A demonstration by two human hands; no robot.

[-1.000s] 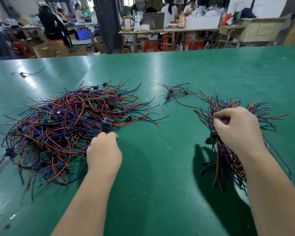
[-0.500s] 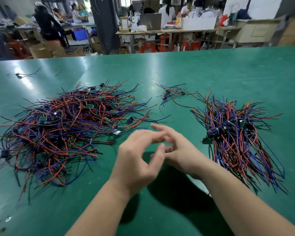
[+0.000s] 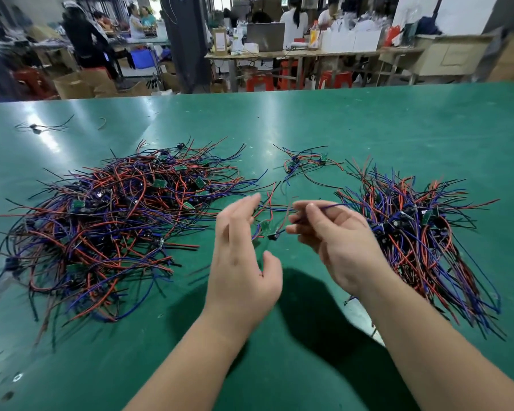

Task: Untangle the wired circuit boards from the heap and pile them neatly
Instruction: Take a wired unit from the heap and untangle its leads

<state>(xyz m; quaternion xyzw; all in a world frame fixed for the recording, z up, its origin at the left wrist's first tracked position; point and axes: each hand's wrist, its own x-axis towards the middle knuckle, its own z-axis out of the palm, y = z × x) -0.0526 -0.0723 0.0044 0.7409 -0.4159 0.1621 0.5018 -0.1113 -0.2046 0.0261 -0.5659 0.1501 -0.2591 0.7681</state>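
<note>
Workshop background: long benches, at least three red stools (image 3: 261, 82), cardboard boxes (image 3: 80, 84), one laptop (image 3: 265, 36), several people, all blurred. Green table (image 3: 368, 129) fills the rest.

Counts: two big wire masses, one small cluster, one stray piece, one piece in hand.
- tangled heap (image 3: 101, 226), left side, red, blue and black leads crossing every way; about eight small green boards show on top, more are buried and can't be counted.
- sorted pile (image 3: 422, 241), right side, leads running mostly one direction with the boards bunched mid-pile; its near ends run close to the right forearm.
- small cluster (image 3: 303, 164), far centre between the two masses, apart from both; two boards visible.
- stray piece (image 3: 36, 129), far left, well apart, too small for detail.
- wired board (image 3: 266, 228), lifted above the table between the hands, leads trailing left and right.

Two hands, apart, board between them. Right hand (image 3: 339, 241) has fingers curled, thumb and forefinger pinching a blue lead of the wired board. Left hand (image 3: 241, 262) is back-to-camera, fingers straight, thumb spread; the leads pass behind its fingers, so contact there is hidden.

Pale patch (image 3: 359, 315) on the table beside the right forearm, partly covered, unidentifiable.
</note>
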